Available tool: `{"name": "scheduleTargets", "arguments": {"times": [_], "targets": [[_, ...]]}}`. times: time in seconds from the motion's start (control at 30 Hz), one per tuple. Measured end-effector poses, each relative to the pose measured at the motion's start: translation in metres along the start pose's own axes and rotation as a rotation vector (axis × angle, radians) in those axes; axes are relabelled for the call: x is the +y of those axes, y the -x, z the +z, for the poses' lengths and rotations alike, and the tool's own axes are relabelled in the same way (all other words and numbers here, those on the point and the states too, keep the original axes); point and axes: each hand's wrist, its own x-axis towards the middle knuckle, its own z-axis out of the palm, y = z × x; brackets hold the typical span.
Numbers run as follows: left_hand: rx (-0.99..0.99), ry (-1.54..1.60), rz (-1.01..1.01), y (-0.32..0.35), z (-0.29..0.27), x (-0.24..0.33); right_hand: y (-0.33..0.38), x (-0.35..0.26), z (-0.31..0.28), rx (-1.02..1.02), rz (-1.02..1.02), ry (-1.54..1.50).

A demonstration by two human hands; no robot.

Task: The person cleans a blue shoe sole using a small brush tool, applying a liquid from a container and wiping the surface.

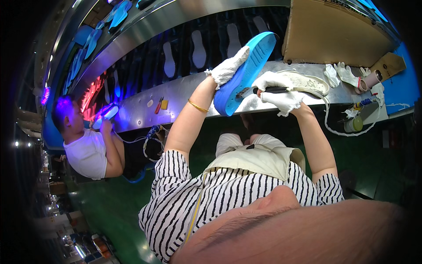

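My left hand (231,67), in a white knitted glove, grips the edge of a blue shoe sole (248,70) and holds it tilted up over the front of the bench. My right hand (283,100), gloved in white too, is closed around a dark-handled brush (244,92). The brush's head is at the inner face of the sole, near its lower end; whether the bristles press on it I cannot tell. A cream shoe upper (310,82) lies on the bench just beyond my right hand.
Grey insole-shaped pieces (198,49) lie in a row on a dark conveyor. A cardboard box (338,33) stands at the far right, near spare white gloves (347,75) and a white hose (327,121). Left, a co-worker (90,145) handles a lit shoe part. A red-handled tool (158,106) lies on the bench.
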Motion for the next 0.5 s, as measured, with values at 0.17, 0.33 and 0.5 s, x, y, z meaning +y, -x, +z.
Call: {"name": "scheduleTargets", "arguments": {"times": [0.17, 0.33, 0.5], "targets": [[0.03, 0.049, 0.063, -0.002, -0.014, -0.003, 0.008, -0.002, -0.012, -0.039, -0.088, 0.063], [-0.107, 0.504, 0.552, 0.036, -0.02, 0.021, 0.014, 0.004, -0.021, 0.129, -0.084, -0.319], [-0.284, 0.838, 0.067, 0.036, -0.057, -0.031, 0.016, 0.02, -0.01, 0.219, -0.198, -0.334]]}}
